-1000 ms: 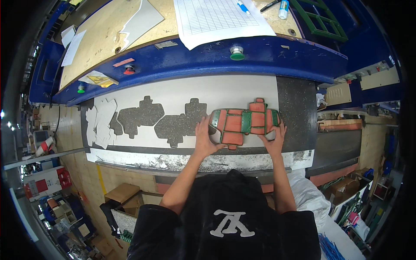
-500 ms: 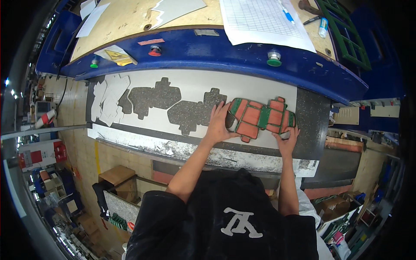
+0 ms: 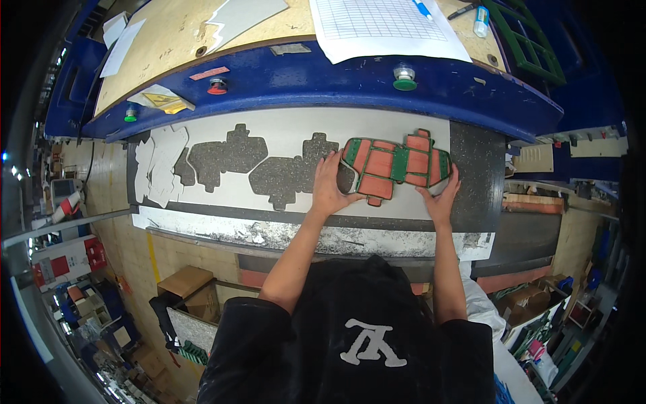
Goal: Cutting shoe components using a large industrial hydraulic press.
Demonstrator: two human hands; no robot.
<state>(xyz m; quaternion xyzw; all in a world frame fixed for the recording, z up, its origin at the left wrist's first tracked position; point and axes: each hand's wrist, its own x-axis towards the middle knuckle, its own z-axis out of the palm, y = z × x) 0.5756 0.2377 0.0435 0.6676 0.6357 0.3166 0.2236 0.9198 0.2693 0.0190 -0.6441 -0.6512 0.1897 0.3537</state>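
A cutting die point(image 3: 379, 163) with red pads, a green middle band and dark edges lies on the white sheet point(image 3: 289, 117), near its right end. My left hand point(image 3: 328, 188) grips the left end of the die, fingers along its side and thumb at the near edge. At the die's right end, my right hand point(image 3: 441, 197) holds the rounded corner between thumb and fingers. To the left of the die, the sheet has cut-out openings of a similar outline, such as one opening point(image 3: 229, 157), with a dark speckled surface showing through.
A blue machine beam point(image 3: 303, 81) with green and red buttons spans the far side. Torn white scraps point(image 3: 160, 168) lie on the sheet's left end. Above the beam, a wooden top point(image 3: 168, 47) carries a gridded paper point(image 3: 377, 27) and a glue stick point(image 3: 480, 21).
The cutting die has shifted away from me on the sheet and turned slightly counterclockwise, both hands still on it. The whole view has moved a little.
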